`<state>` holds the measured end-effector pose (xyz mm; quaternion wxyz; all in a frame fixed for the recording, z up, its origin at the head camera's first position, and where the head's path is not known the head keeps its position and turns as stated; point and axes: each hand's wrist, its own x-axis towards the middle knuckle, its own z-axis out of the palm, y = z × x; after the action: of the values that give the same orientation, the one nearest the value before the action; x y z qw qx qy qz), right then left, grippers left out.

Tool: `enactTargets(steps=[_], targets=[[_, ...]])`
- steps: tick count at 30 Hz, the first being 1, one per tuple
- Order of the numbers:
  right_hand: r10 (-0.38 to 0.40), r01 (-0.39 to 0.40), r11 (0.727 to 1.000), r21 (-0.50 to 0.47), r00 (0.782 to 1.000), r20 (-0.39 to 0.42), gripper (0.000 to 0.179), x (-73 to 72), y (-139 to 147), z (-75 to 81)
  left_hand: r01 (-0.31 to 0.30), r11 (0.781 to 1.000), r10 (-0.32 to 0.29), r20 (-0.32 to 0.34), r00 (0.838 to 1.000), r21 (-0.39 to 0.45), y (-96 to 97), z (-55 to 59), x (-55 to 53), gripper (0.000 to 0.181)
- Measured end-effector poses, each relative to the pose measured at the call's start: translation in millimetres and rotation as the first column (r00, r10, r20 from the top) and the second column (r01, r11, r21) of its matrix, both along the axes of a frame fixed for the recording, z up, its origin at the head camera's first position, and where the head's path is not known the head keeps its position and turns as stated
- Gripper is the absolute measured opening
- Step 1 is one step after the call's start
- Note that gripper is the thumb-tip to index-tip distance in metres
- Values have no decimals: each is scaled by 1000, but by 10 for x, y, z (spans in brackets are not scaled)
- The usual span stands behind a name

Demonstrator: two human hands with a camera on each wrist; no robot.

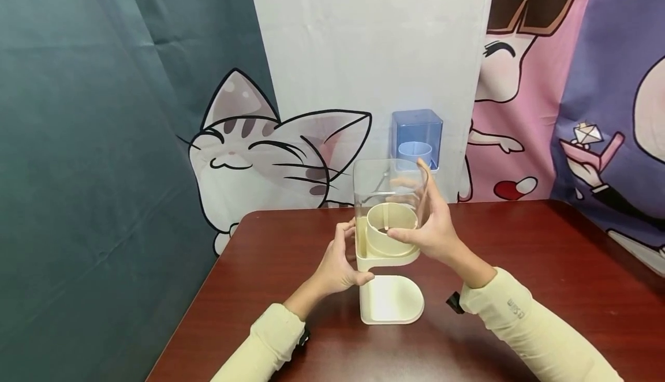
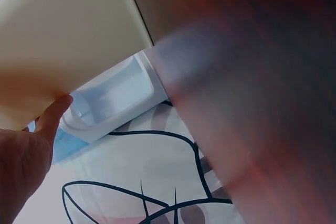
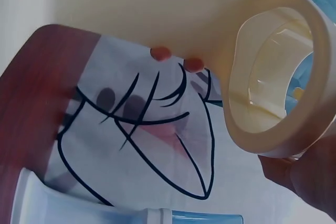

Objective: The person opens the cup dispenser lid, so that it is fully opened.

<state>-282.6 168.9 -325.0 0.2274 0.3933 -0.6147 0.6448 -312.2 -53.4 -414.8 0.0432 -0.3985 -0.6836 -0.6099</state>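
Both hands hold a cream-colored stand in the head view, with a flat rounded base (image 1: 392, 301), a ring-like cup (image 1: 392, 243) and a clear cover (image 1: 370, 180) above. My left hand (image 1: 332, 263) grips its left side, thumb in front and fingers behind. Across the cup's front lies the thumb of my right hand (image 1: 435, 226), its fingers wrapped round the clear cover's right side. In the left wrist view the stand's plain cream panel (image 2: 63, 30) fills the upper left. The right wrist view shows an open ring (image 3: 321, 77) from below and two fingertips (image 3: 160, 53) at the panel edge.
A similar holder with a translucent blue cover (image 1: 415, 125) stands behind the held one. The dark red table (image 1: 270, 289) has rounded far corners. Cartoon-printed cloth (image 1: 249, 163) hangs behind the table, and a dark green cloth (image 1: 93, 197) is at left.
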Motion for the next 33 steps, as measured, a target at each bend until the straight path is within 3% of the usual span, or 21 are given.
enactTargets(steps=[4,13,17,23,30,33], targets=[[1,-1,1000,4,1000,-17,123,-13,8,-5,5,1000,-5,7,1000,-5,9,-21,4,96],[-32,34,999,-12,992,125,114,-18,16,80,-23,999,23,13,1000,-38,16,27,2,96],[-46,48,999,-14,989,139,111,9,14,86,-15,999,16,7,1000,-52,-7,146,96,93],[54,-56,998,8,990,131,118,-51,38,68,-43,997,43,-7,999,-70,-34,314,230,89],[99,-105,988,109,993,56,132,-131,28,55,-56,994,54,-16,998,-92,-35,39,25,95],[90,-92,991,102,996,19,135,-135,16,66,-46,996,44,-30,999,-79,-32,21,-23,97]])
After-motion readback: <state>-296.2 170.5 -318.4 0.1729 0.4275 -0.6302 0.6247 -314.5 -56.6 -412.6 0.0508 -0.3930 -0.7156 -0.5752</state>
